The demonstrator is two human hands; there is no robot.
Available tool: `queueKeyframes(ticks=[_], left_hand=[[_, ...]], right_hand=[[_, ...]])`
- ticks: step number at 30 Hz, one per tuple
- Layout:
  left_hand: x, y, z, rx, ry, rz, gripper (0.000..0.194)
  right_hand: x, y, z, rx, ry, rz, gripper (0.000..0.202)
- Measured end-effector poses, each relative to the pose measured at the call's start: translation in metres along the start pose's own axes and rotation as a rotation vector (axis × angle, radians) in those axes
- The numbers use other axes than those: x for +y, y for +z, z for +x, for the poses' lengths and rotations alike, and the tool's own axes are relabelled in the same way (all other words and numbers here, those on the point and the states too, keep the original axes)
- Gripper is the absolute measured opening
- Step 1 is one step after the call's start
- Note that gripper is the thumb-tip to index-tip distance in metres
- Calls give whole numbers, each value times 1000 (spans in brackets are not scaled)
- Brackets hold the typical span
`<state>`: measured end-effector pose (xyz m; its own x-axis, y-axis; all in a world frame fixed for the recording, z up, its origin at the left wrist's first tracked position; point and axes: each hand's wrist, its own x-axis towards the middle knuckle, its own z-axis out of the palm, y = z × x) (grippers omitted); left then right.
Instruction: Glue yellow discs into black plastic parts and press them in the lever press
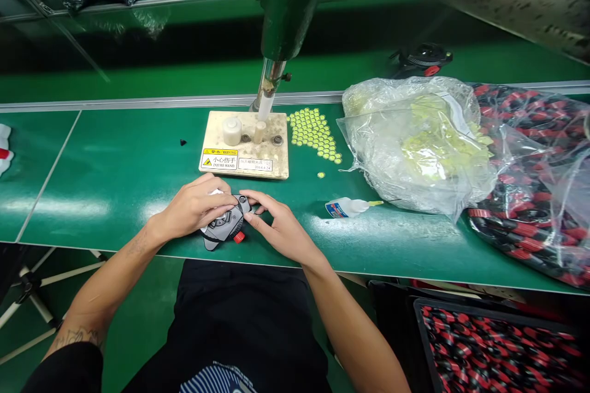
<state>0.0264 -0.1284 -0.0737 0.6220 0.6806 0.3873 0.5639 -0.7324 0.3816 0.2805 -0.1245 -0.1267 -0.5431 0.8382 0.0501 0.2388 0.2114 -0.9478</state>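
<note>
A grey and black part with a red knob rests on the green bench near its front edge. My left hand lies over the part's upper left side, fingers pressed together on it and on something white. From the right, my right hand holds the part's right corner between thumb and fingers. Just behind is a cream press plate with a warning label, white pegs on it and a white-tipped press rod above. Small yellow-green discs lie beside the plate.
A glue bottle lies right of my hands. Beyond it are a clear bag of yellow-green pieces and bags of red and black parts. A tray of similar parts sits below at right. The green press column rises behind the plate.
</note>
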Motion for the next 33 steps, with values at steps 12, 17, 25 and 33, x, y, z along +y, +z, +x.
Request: queueKeyframes(ticks=[12, 17, 25, 33], left_hand=[[-15, -11, -16, 192, -126, 81, 5], [-64, -45, -54, 247, -497, 323, 17], [-102, -54, -90, -55, -774, 403, 44], [-75, -44, -48, 207, -422, 369, 20]], right_hand=[[-2, 1, -1, 4, 18, -26, 44], [-4, 1, -2, -5, 36, -36, 45], [-3, 1, -1, -5, 30, -68, 45], [1, 3, -1, 24, 14, -37, 45]])
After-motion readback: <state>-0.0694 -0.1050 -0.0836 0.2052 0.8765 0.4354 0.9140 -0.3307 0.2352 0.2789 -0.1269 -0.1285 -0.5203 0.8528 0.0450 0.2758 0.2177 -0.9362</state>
